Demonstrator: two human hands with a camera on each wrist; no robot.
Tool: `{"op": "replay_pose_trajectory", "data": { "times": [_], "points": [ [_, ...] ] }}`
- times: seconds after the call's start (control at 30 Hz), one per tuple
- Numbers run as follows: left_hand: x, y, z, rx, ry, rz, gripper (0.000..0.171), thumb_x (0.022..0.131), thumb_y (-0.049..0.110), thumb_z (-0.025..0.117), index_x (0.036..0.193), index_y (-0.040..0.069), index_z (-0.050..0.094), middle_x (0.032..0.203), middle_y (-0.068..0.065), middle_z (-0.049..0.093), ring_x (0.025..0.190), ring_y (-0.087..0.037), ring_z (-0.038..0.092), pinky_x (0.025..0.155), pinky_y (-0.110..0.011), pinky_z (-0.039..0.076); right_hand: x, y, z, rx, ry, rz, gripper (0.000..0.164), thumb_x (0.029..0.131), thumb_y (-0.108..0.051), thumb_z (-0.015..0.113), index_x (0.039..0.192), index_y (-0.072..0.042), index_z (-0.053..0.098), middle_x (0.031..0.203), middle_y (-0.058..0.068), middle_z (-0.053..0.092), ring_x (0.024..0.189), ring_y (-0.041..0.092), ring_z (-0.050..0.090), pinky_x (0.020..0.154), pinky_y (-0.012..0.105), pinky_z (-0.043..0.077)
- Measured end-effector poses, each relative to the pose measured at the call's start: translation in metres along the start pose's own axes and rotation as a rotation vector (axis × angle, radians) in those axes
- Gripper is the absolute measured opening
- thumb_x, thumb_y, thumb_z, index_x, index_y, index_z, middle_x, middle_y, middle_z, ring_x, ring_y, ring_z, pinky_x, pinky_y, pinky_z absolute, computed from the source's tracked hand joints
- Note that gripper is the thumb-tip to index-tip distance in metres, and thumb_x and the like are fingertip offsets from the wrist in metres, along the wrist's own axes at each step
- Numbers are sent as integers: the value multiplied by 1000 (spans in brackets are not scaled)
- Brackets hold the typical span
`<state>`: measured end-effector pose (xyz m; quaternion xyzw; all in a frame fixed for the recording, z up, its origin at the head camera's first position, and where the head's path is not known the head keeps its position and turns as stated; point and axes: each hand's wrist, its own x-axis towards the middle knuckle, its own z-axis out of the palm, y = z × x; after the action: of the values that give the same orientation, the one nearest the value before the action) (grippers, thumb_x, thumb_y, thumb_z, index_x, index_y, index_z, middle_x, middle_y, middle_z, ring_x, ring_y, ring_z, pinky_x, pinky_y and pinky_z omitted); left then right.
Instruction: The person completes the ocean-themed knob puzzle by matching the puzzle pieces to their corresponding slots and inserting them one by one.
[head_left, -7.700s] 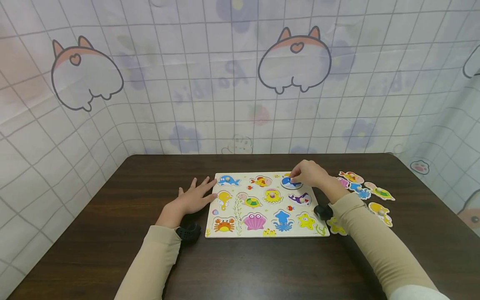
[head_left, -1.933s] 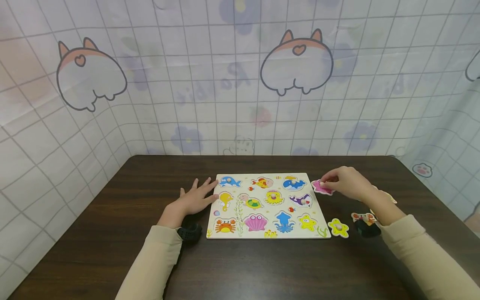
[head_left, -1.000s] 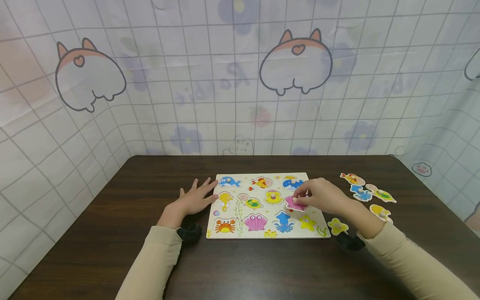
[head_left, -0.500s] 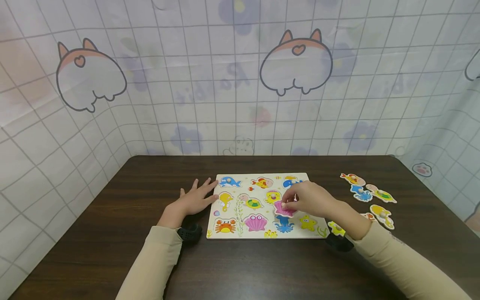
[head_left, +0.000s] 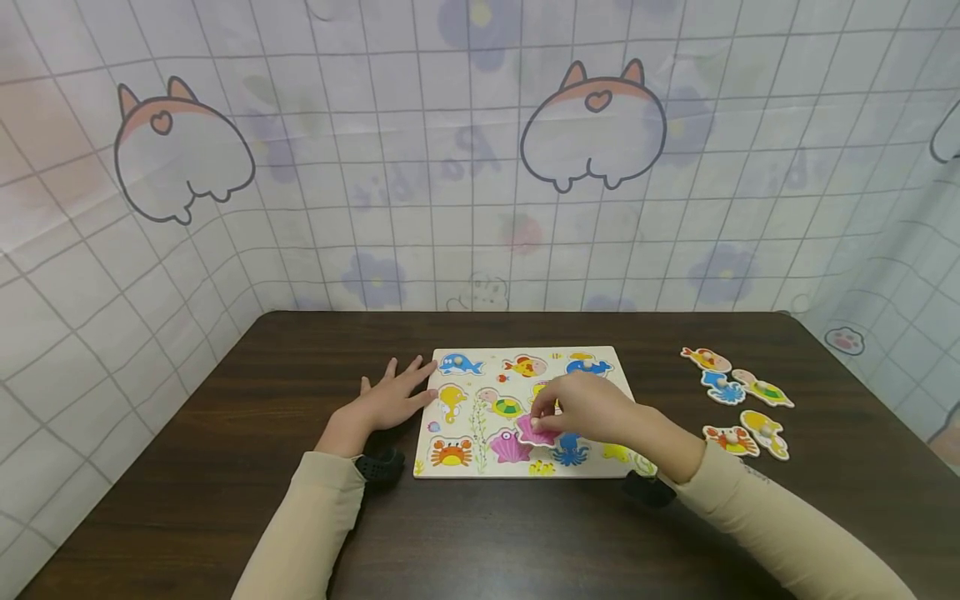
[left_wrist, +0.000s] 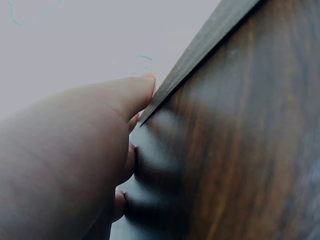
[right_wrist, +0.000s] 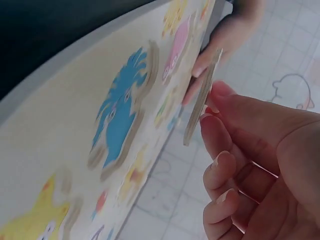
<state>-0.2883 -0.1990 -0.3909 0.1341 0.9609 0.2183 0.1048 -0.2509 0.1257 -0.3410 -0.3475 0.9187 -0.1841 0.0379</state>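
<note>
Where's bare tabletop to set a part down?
Bare table: front strip between the sleeves, nearside of the puzzle board; broad area left of the left hand; narrow strip behind the board. Crowded: right side, with loose pieces; the board itself, where the right hand pinches the pink shell piece.

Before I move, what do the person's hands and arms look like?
The left hand and right hand are ungloved. The left sleeve and right sleeve are beige; the right bears dark markings, too small to read. Behind each hand sits a black device.
</note>
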Motion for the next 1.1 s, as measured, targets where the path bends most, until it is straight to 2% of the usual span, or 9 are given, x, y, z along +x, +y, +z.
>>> {"op": "replay_pose_trajectory", "data": {
  "times": [0.43,0.63,1.1],
  "points": [
    [0,-1,1,-10,-9,7,67,108,46,48,166,21,24,171,-14,12,153,-47,-7,109,-79,-9,18,-14,21,-65,-60,27,5,90,-22,82,86,-19,80,71,-16,63,69,7,52,64,28,45],
    [-1,1,0,-8,-5,5,66,108,45,48,165,20,25,170,-14,12,153,-47,-6,109,-79,-9,20,-17,23,-70,-48,13,5,90,-22,82,86,-18,81,71,-15,64,68,7,53,62,28,45],
    [1,0,0,5,-5,7,67,108,46,48,166,20,24,170,-15,12,153,-47,-5,109,-79,-8,24,-22,26,-66,-60,40,5,90,-23,82,90,-19,83,73,-14,65,70,9,53,65,29,45]
  ]
}}
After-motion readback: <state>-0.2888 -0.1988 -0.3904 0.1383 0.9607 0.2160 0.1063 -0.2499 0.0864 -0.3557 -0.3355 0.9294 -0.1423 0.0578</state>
